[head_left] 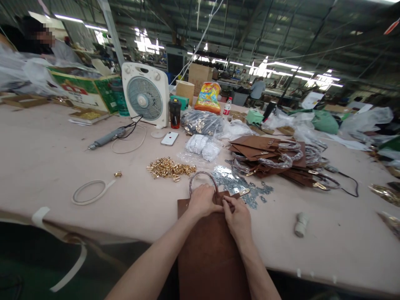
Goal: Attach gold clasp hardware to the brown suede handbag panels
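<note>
A brown bag panel (212, 254) with a plastic-wrapped handle (203, 174) hangs over the table's front edge. My left hand (203, 202) is closed on its top edge, just below the handle. Beside it my right hand (238, 214) pinches at the same edge; a small dark bit shows near the fingertips, too small to name. A strap with a gold metal tip (244, 192) sticks out to the right above that hand. Behind the bag lie a heap of small gold fittings (168, 168) and a spread of flat silver metal pieces (239, 185).
A stack of brown bags (268, 156) lies at the right. Farther back stand a box fan (145, 95) and a dark tumbler (175, 113). An electric screwdriver (108, 138), a phone (169, 138) and a tape roll (89, 192) lie leftward. A person sits at the far left.
</note>
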### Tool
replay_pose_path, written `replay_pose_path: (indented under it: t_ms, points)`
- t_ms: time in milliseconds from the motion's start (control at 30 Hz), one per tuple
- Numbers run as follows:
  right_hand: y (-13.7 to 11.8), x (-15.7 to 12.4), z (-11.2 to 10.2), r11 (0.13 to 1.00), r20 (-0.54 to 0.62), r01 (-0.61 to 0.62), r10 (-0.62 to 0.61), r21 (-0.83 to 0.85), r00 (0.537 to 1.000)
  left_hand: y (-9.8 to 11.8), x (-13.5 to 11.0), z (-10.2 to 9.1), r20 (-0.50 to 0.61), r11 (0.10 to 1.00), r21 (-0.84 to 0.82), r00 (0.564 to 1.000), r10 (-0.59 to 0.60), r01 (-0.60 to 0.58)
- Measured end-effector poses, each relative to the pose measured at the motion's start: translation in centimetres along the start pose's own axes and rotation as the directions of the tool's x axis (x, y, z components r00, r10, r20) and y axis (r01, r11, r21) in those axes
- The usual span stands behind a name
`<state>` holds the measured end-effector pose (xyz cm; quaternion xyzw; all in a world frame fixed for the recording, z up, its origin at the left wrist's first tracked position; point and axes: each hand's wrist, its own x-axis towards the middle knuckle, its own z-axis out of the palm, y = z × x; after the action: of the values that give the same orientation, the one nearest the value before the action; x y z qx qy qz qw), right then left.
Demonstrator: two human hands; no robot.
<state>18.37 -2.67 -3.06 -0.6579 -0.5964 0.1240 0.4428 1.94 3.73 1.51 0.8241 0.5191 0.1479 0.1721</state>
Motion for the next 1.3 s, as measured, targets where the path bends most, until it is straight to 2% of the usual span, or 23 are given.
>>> replay_pose_path:
  t_ms: [67, 167, 300, 333, 367, 467, 533, 633, 700, 800, 867, 933, 1000, 1100, 1200, 1300]
  points:
    - [-0.4, 0.0, -0.1, 1.0, 0.019, -0.026, 0.026, -0.016, 0.999, -0.1, 0.0, 0.0, -0.003, 1.0, -0.006, 1.0, 0.003, -0.003]
    - [-0.8, 0.0, -0.6, 0.989, 0.028, -0.097, 0.094, 0.108, 0.995, -0.3, 0.0, 0.1, 0.0, 0.999, -0.032, 1.0, 0.006, -0.006]
    - [-1.0, -0.4, -1.3, 0.972, -0.208, -0.12, 0.162, 0.202, 0.965, -0.3, -0.3, 0.1, -0.001, 0.995, -0.097, 1.0, 0.012, -0.012]
    - [-1.0, -0.5, -1.4, 0.969, -0.222, -0.12, 0.168, 0.215, 0.961, -0.3, -0.3, 0.0, -0.003, 0.993, -0.115, 1.0, 0.019, -0.019]
    - [-1.0, -0.5, -1.5, 0.963, -0.194, -0.125, 0.173, 0.24, 0.966, -0.3, -0.4, 0.0, -0.006, 0.99, -0.136, 0.999, 0.033, -0.033]
    - [-1.0, -0.4, -1.5, 0.931, -0.003, -0.163, 0.173, 0.326, 0.985, -0.1, -0.7, -0.5, -0.028, 0.974, -0.206, 0.996, 0.089, -0.093]
    - [-0.8, -0.3, -1.5, 0.921, 0.064, -0.186, 0.175, 0.343, 0.983, 0.0, -1.1, -1.1, -0.057, 0.956, -0.257, 0.99, 0.132, -0.142]
    - [-0.5, -0.1, -1.7, 0.892, 0.05, -0.214, 0.212, 0.398, 0.976, 0.4, -2.1, -2.5, -0.145, 0.915, -0.315, 0.966, 0.216, -0.251]
    - [-0.3, -0.1, -1.9, 0.87, 0.025, -0.241, 0.255, 0.431, 0.967, 0.6, -3.3, -3.5, -0.253, 0.887, -0.319, 0.932, 0.259, -0.333]
    - [0.0, -0.1, -2.4, 0.837, -0.059, -0.281, 0.347, 0.469, 0.936, 0.5, -5.5, -4.4, -0.459, 0.888, -0.26, 0.858, 0.232, -0.379]
    - [0.3, -0.2, -2.9, 0.81, -0.14, -0.279, 0.401, 0.516, 0.905, -0.2, -6.7, -4.2, -0.527, 0.915, -0.22, 0.83, 0.18, -0.338]
    - [0.8, -0.6, -3.3, 0.784, -0.202, -0.261, 0.437, 0.563, 0.876, -1.0, -7.5, -3.4, -0.519, 0.935, -0.228, 0.846, 0.121, -0.273]
    - [1.3, -1.2, -3.7, 0.772, -0.241, -0.252, 0.46, 0.583, 0.854, -1.7, -7.8, -2.3, -0.471, 0.928, -0.302, 0.881, 0.055, -0.219]
    - [1.8, -2.0, -4.0, 0.768, -0.245, -0.26, 0.474, 0.586, 0.846, -1.9, -7.3, -0.9, -0.388, 0.889, -0.422, 0.922, 0.0, -0.177]
    - [2.0, -2.3, -4.2, 0.763, -0.235, -0.266, 0.477, 0.589, 0.847, -1.3, -6.1, -0.8, -0.334, 0.882, -0.442, 0.942, 0.007, -0.164]
    - [1.8, -2.4, -4.4, 0.794, -0.252, -0.262, 0.456, 0.548, 0.853, -0.7, -5.0, -1.5, -0.317, 0.888, -0.437, 0.948, -0.003, -0.143]
